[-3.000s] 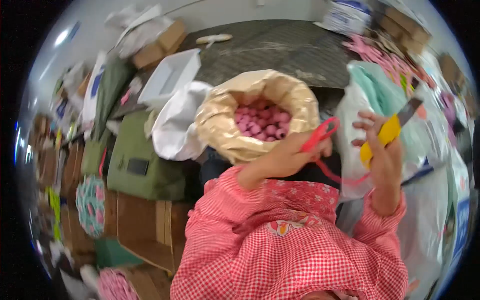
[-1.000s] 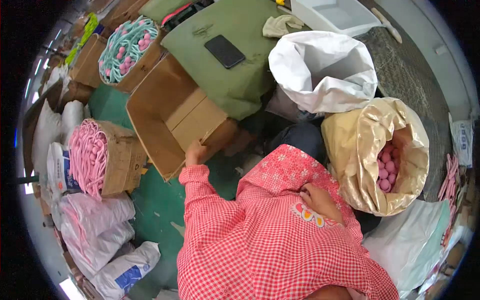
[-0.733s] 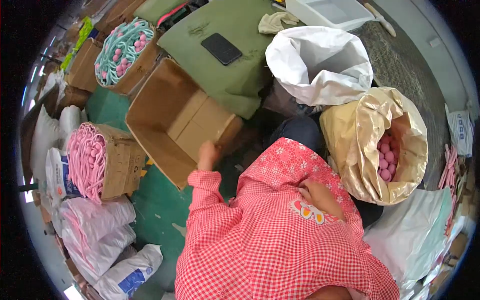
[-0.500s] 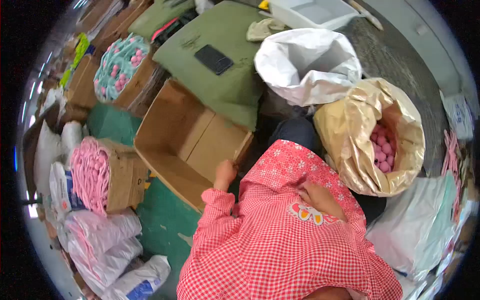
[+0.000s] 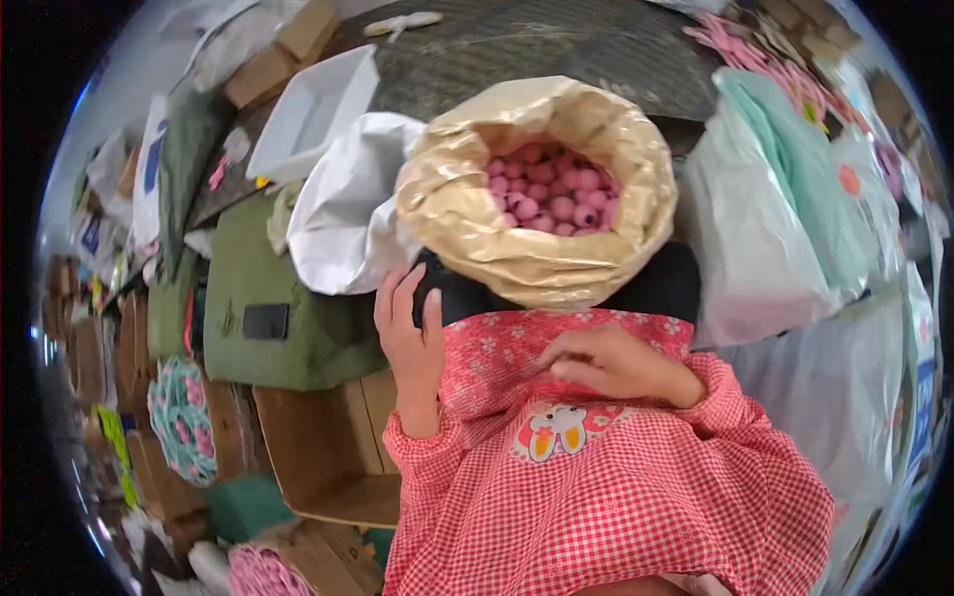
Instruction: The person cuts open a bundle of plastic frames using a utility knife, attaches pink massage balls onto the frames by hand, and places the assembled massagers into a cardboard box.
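Note:
My left hand (image 5: 409,343) is raised with its fingers apart and nothing in it, just below the white sack (image 5: 348,214). Over my lap, my right hand (image 5: 621,364) rests near the flowered hem of the red checked smock (image 5: 596,497), its fingers bent; whether they hold anything is hidden. In front of me stands a gold sack (image 5: 447,248) with its rim rolled back, and pink balls (image 5: 542,189) fill the part that shows. The brown cardboard box (image 5: 323,437) lies at the lower left, partly behind my left arm.
A dark phone (image 5: 265,321) lies on green cloth (image 5: 238,358). Beyond it are a white tray (image 5: 313,109) and a dark mat (image 5: 556,50). White and mint bags (image 5: 755,228) stand at the right. Boxes of teal cords (image 5: 182,417) and pink cords (image 5: 263,571) are at the lower left.
My left hand has let go of the cardboard box and risen beside the white sack. The view has turned right, bringing the gold sack to the middle. My right hand has stayed over my lap.

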The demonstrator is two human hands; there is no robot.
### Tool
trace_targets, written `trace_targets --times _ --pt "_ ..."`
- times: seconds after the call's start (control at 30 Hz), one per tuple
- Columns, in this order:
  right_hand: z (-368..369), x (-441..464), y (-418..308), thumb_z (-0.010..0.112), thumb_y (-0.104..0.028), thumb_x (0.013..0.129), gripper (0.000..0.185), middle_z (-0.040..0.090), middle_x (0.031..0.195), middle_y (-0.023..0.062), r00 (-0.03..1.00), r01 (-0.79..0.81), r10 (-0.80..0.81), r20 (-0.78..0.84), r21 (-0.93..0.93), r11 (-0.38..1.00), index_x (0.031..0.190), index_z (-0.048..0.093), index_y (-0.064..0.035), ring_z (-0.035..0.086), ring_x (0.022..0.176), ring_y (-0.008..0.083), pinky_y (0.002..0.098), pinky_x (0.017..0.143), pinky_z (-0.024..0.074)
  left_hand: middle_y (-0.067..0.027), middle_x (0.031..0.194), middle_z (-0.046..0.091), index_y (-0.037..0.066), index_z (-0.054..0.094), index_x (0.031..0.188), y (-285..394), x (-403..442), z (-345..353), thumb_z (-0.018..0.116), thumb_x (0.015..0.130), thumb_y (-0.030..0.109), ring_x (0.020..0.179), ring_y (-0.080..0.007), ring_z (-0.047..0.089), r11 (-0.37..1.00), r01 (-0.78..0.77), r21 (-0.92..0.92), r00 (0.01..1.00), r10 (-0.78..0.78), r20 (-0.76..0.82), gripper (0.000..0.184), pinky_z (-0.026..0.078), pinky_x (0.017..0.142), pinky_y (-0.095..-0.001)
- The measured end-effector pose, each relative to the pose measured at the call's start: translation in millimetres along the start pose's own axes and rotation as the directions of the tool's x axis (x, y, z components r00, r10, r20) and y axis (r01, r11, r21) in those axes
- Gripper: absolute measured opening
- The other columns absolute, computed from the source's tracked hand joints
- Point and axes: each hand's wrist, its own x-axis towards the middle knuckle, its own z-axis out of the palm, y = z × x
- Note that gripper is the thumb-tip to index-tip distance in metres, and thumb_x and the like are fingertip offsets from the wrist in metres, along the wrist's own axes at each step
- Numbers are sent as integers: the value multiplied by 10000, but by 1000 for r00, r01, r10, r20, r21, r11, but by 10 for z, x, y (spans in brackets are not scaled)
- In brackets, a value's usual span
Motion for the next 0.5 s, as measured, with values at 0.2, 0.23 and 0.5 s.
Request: trace_targets --times 0.2,0.23,0.5 --pt "-839 -46 -27 620 -98 866 187 649 884 153 653 -215 -103 -750 -315 924 1023 623 3 653 824 223 337 678 493 -281 1390 397 50 511 1300 403 789 426 586 915 316 1293 -427 384 993 -89 -75 996 88 -13 474 326 1052 -476" --pt "-1005 59 88 630 -149 860 238 644 930 164 599 -298 -202 -775 -450 842 1046 611 -1 638 877 259 372 729 490 -281 1390 397 50 511 1300 414 948 481 586 915 316 1293 -427 384 992 -99 -82 995 99 -6 474 326 1052 -476" --pt "-1548 1343 847 690 -419 771 531 613 1084 224 383 -764 314 -869 -106 637 1100 592 -14 567 1094 382 454 906 459 -249 1514 179 134 242 1470 679 1544 942 715 771 406 1291 -568 295 903 152 403 939 -259 228 887 341 1028 -597"
